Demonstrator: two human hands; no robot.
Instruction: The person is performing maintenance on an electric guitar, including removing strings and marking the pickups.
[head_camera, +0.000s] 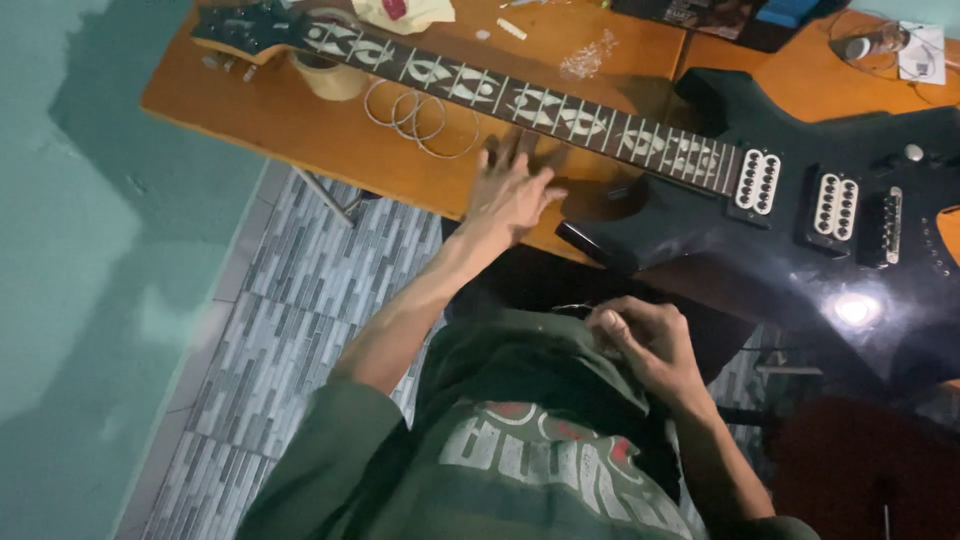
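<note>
Head view: we see a black electric guitar (800, 230) lying flat along the near edge of an orange table (290, 125), our two hands beside it.

The guitar body juts past the table's near edge, so a nudge could tip it off, we judge. Coiled strings (420, 115) lie near the neck. Our left hand (510, 195), fingers spread and blurred, rests at the near edge just below the neck. Our right hand (640, 335), off the table, pinches a thin wire (572, 308), likely to slip.

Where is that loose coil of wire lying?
The coil of wire lies on the wooden table, upper left, just below the guitar neck, beside the tape roll.
</note>
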